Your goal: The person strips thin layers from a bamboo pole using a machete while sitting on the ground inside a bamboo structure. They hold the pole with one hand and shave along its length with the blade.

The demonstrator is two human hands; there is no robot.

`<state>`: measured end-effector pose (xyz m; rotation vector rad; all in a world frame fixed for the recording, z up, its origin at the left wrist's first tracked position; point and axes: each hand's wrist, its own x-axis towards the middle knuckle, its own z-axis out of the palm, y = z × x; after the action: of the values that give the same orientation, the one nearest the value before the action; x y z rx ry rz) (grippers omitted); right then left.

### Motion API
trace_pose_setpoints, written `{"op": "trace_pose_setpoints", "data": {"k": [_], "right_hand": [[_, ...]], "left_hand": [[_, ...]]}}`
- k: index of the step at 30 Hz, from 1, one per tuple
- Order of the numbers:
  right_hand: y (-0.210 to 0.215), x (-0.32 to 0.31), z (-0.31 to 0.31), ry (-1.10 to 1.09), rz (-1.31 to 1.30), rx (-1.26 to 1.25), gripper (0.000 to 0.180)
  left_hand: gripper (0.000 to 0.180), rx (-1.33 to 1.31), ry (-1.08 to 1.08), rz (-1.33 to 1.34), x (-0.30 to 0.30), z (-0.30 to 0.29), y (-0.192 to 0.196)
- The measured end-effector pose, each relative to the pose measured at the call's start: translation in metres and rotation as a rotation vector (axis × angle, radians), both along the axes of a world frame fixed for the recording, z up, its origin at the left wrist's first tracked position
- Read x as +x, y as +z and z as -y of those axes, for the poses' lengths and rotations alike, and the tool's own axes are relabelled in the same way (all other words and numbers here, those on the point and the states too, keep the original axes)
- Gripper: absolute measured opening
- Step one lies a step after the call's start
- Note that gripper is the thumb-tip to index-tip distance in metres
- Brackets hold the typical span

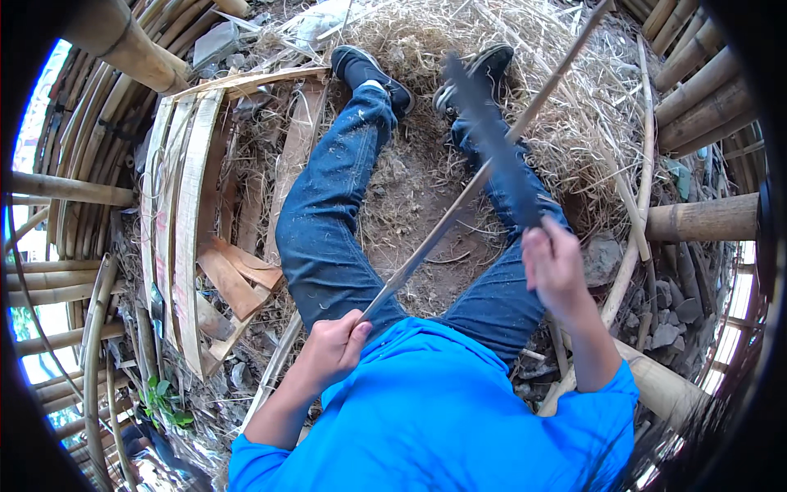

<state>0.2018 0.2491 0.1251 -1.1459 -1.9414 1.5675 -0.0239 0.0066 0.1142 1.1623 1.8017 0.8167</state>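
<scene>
Left hand [336, 348] gripping long strip [447, 219], right hand [559, 266] holding blurred, probably metal blade [512, 184]

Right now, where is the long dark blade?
In the head view, the long dark blade is right of centre, held in the right hand, appearing to cross in front of the long thin strip.

Your view is bright with daylight, which glares white through gaps in the bamboo walls [86, 139] on both sides. The blade [490, 135] in your right hand [556, 264] smears with blur, while your jeans [332, 197] look fairly crisp. Poles [705, 230] bend toward the round black rim, and dark hair [687, 443] at lower right is soft and out of focus.
</scene>
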Motion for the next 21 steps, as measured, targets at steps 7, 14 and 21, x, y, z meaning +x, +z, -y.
{"op": "trace_pose_setpoints", "data": {"k": [7,14,21], "right_hand": [[0.005,0.002,-0.009,-0.247,-0.166,-0.185,0.036],[0.021,-0.003,-0.008,-0.261,-0.104,-0.180,0.039],[0.016,0.004,0.007,-0.018,0.039,-0.029,0.037]], "left_hand": [[0.015,0.070,0.003,-0.246,0.002,0.003,0.001],[0.014,0.133,0.009,-0.307,-0.001,0.002,0.001],[0.013,0.093,0.011,-0.310,-0.002,0.011,-0.004]]}}
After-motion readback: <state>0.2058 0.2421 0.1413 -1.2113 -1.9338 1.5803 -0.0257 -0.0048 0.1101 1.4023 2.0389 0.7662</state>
